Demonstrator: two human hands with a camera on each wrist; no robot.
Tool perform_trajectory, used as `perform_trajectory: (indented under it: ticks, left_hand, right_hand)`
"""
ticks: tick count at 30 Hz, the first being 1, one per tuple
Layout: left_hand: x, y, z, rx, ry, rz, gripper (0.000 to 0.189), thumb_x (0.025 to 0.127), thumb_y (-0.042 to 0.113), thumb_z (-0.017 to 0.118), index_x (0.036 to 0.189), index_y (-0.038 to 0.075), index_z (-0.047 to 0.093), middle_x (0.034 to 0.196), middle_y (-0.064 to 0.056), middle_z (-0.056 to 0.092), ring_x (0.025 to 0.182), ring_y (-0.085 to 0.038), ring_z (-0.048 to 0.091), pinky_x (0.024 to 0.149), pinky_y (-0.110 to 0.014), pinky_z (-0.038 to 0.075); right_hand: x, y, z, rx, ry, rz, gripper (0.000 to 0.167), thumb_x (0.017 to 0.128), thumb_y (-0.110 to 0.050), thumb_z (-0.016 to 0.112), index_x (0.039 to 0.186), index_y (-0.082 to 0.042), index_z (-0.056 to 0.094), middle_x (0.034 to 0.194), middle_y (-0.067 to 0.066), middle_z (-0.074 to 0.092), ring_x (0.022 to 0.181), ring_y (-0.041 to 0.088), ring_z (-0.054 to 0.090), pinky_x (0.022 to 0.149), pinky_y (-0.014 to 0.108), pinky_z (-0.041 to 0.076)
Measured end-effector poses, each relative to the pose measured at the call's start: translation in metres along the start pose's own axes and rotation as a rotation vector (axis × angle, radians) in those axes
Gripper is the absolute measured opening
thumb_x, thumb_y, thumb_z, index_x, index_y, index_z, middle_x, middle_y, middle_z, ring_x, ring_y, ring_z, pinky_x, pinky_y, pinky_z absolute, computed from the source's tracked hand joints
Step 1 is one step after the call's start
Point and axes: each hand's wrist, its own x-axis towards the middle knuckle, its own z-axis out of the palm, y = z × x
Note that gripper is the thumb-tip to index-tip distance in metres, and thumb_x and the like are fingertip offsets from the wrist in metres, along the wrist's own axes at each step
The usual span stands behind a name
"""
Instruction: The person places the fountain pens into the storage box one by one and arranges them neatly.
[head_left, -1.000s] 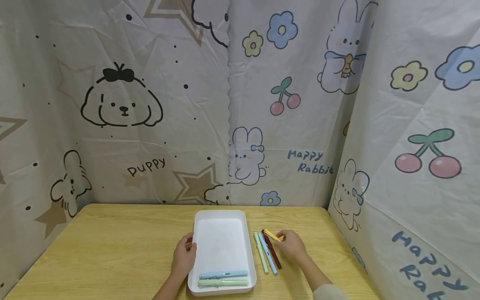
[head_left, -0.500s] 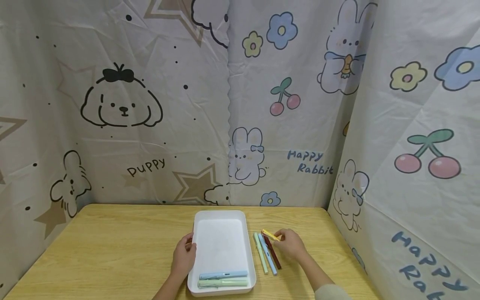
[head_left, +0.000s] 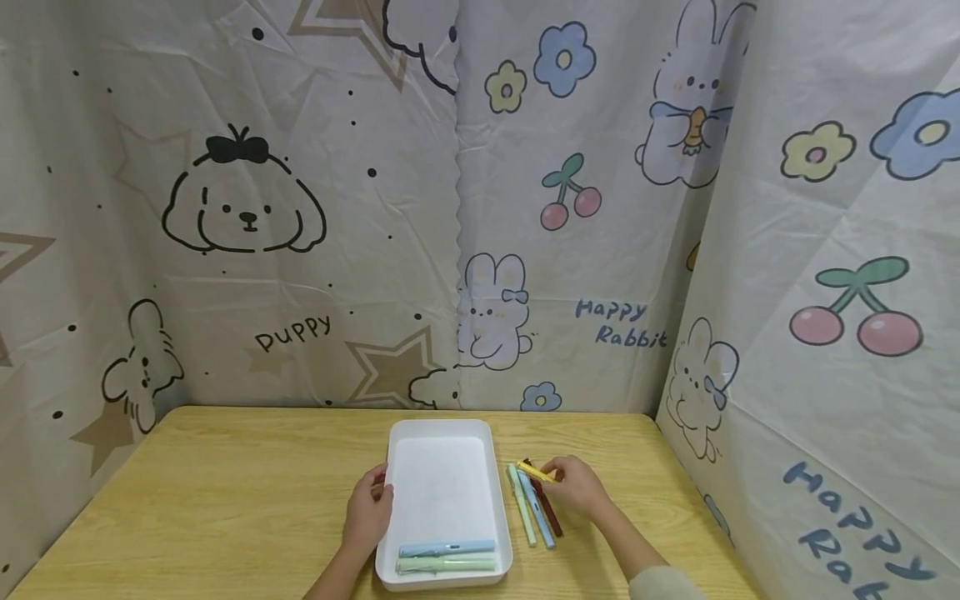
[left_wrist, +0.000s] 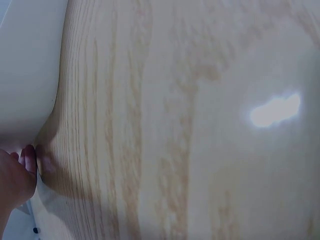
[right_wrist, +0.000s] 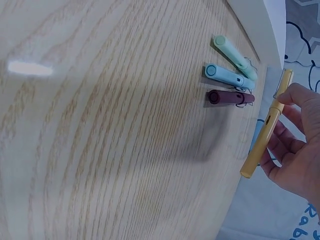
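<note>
My right hand (head_left: 577, 485) pinches a yellow fountain pen (right_wrist: 267, 125) with a clip, held aslant above the far ends of the loose pens. Under it lie a dark red pen (right_wrist: 231, 97), a light blue pen (right_wrist: 230, 76) and a light green pen (right_wrist: 235, 56), side by side on the table. My left hand (head_left: 367, 511) grips the left side of a white tray (head_left: 442, 483); the left wrist view shows its fingers (left_wrist: 29, 159) at the tray's lower edge. Inside the tray, at its near end, a blue pen (head_left: 447, 548) and a green pen (head_left: 447, 565) lie crosswise.
The wooden table (head_left: 247, 492) reaches back to a printed curtain (head_left: 315, 275). More of that cloth hangs along the right side. The tray's right wall stands close beside the loose pens.
My right hand has moved slightly left, carrying the yellow pen further over the blue and green pens. My left hand and the tray stay put.
</note>
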Motion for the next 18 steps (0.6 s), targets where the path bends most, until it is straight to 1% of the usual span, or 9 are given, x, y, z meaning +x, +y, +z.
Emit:
perform_trajectory:
  ticks: [3,7,12,18]
  left_hand:
    - [0.0004,-0.0001,0.0002,0.004,0.002,-0.001,0.040,0.093,0.006,0.048,0.133,-0.001,0.046,0.122,-0.023,0.054,0.108,-0.036,0.057,0.090,-0.044,0.051]
    - [0.0003,-0.0006,0.0008,0.002,0.005,0.002,0.040,0.093,0.005,0.048,0.132,-0.001,0.046,0.122,-0.023,0.054,0.108,-0.036,0.057,0.090,-0.044,0.051]
    - [-0.0006,-0.0010,0.0005,-0.005,0.001,0.003,0.040,0.093,0.006,0.047,0.133,-0.001,0.046,0.123,-0.023,0.054,0.108,-0.036,0.057,0.090,-0.045,0.052]
    - [-0.0008,-0.0005,-0.0001,-0.008,0.001,-0.001,0.040,0.094,0.006,0.047,0.133,-0.001,0.046,0.124,-0.024,0.054,0.108,-0.036,0.056,0.090,-0.045,0.051]
  right_hand:
    - [0.0010,-0.0007,0.0010,0.010,-0.009,-0.008,0.021,0.074,-0.012,0.066,0.095,-0.007,0.069,0.076,0.002,0.052,0.066,0.014,0.044,0.051,0.024,0.036]
    - [0.0025,-0.0004,0.0027,0.012,-0.021,-0.020,0.020,0.074,-0.013,0.066,0.094,-0.009,0.070,0.074,0.002,0.052,0.065,0.014,0.044,0.050,0.023,0.036]
    - [0.0023,-0.0010,0.0035,0.024,-0.040,-0.038,0.020,0.075,-0.013,0.068,0.094,-0.008,0.070,0.076,0.003,0.053,0.066,0.015,0.044,0.051,0.024,0.036]
    - [0.0036,-0.0031,0.0054,0.023,-0.038,-0.060,0.019,0.075,-0.013,0.069,0.093,-0.009,0.070,0.078,0.003,0.056,0.069,0.014,0.046,0.054,0.024,0.038]
